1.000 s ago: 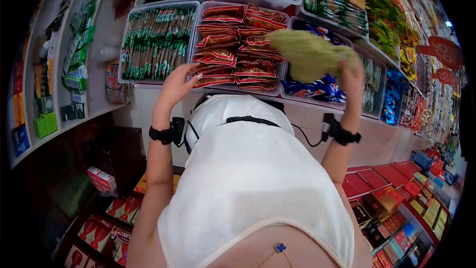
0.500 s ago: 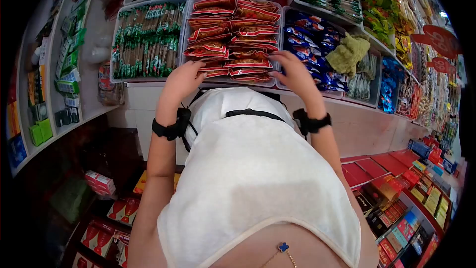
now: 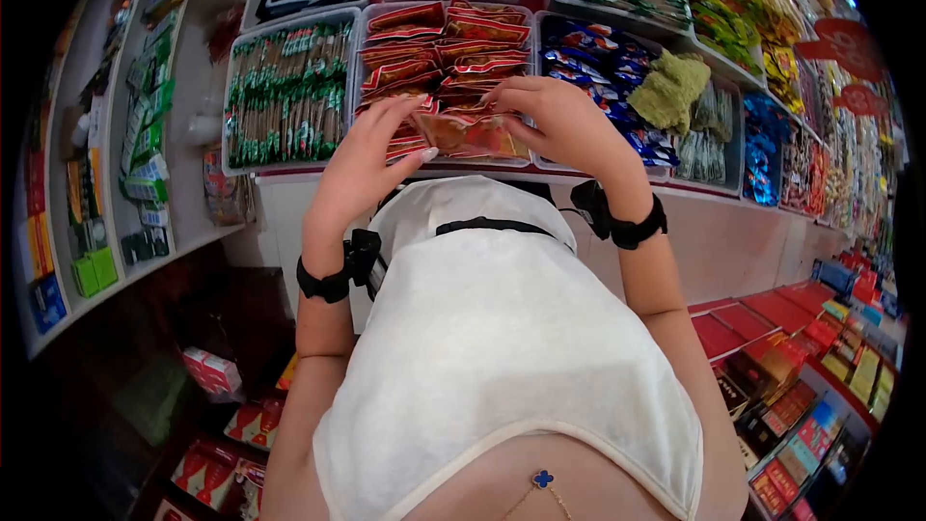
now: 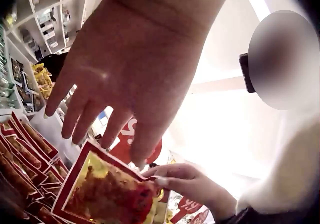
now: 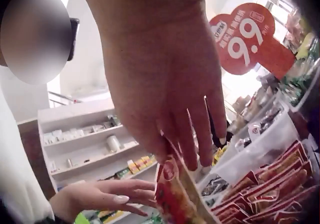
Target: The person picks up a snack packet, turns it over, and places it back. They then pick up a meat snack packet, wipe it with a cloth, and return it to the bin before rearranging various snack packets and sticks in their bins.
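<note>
My right hand (image 3: 571,125) pinches a red-edged snack packet (image 3: 475,135) by one side, raised at the front of a plastic bin (image 3: 532,56) of similar packets. In the left wrist view the packet's clear front (image 4: 107,191) shows brown-red food inside. At its other side is my left hand (image 3: 359,169), fingers extended and spread, fingertips right at the packet's edge. Both hands are over the bin's near end. The rows of red packets (image 3: 400,48) stand behind them, packed in two columns.
A bin of green-wrapped sticks (image 3: 289,92) sits left, and blue packets (image 3: 588,63) sit right. A crumpled yellow-green cloth (image 3: 670,92) lies on the right-hand bins. Shelves (image 3: 188,116) rise at the left; red price signs (image 3: 844,50) stick out at right.
The yellow-green cloth, in my right hand earlier, was let go on the right-hand bins. My right hand moved left to the red packets and took hold of one, which is now lifted.
</note>
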{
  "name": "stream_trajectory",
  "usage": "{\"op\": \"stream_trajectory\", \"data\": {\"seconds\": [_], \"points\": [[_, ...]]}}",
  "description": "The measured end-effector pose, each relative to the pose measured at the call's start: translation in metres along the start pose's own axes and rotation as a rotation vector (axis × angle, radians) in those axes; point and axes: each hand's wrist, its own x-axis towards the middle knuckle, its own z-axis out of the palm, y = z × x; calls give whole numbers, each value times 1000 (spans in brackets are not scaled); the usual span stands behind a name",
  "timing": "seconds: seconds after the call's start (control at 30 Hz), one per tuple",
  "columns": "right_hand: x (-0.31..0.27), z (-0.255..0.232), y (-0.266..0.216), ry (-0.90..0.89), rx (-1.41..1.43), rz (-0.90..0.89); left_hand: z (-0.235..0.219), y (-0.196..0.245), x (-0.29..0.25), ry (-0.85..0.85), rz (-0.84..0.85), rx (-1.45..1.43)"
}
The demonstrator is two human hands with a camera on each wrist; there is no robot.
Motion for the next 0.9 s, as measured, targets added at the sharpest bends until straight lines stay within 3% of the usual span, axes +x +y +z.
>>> {"op": "stream_trajectory", "data": {"seconds": [0.07,0.1,0.2,0.23,0.4,0.43,0.6,0.67,0.9], "points": [[-1,-10,-9,-19,112,-49,-3,6,11,-10,51,28],[-1,-12,-11,-47,162,-59,-1,7,19,50,161,-17],[-2,-12,-15,-78,355,-7,-15,21,28,-501,-259,-385],[-2,-13,-15,-80,390,49,-14,17,29,-432,-43,-283],[-4,9,-7,-3,637,395,-22,9,29,-362,-130,-230],[-6,21,-1,111,752,337,-22,6,28,-330,-141,-228],[-9,32,7,-66,1068,449,-18,0,18,-43,-209,-347],[-8,37,2,-147,1057,589,-21,1,15,26,-229,-336],[0,24,-11,-27,961,599,-10,9,11,173,-137,-320]]}}
